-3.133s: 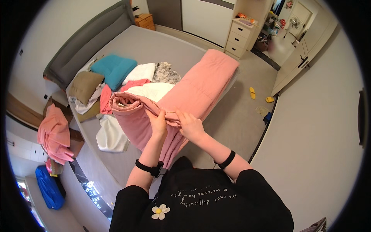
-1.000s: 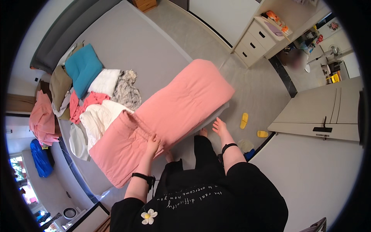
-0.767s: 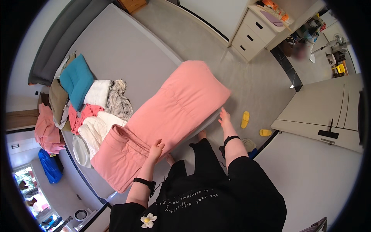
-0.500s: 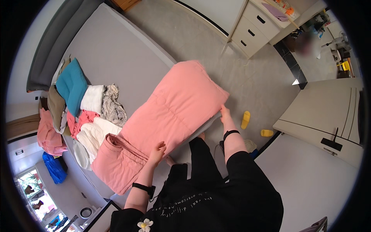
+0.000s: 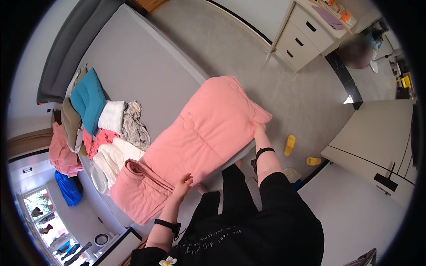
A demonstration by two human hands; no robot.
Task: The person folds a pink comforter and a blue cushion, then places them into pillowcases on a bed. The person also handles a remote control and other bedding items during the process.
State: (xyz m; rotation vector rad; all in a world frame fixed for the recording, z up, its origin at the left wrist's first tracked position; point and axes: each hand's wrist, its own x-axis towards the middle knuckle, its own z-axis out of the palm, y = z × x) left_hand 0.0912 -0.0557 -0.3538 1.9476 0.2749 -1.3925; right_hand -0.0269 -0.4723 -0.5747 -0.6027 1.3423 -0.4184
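Note:
A thick pink quilt (image 5: 208, 119), folded into a long strip, lies across the near side of the bed (image 5: 146, 57). Its left end is doubled over into a bulky fold. My right hand (image 5: 259, 129) grips the near corner at the quilt's right end, and the cloth bunches around the fingers. Beside the near edge, just right of the doubled fold, my left hand (image 5: 182, 184) hovers with loosely curled, parted fingers and nothing in them. Whether its fingertips touch the quilt, I cannot tell.
On the bed's left lie a teal pillow (image 5: 88, 101), folded white bedding (image 5: 111, 117), a patterned grey cloth (image 5: 136, 126) and a rumpled white cloth (image 5: 113, 155). Yellow slippers (image 5: 289, 145) sit on the floor at right, near a cabinet (image 5: 368, 137). Drawers (image 5: 301, 37) stand at the far right.
My right hand has closed on the quilt's right corner and pushed it inward, so the cloth there now bunches up. The left hand stays near the same part of the edge. The whole view has shifted slightly.

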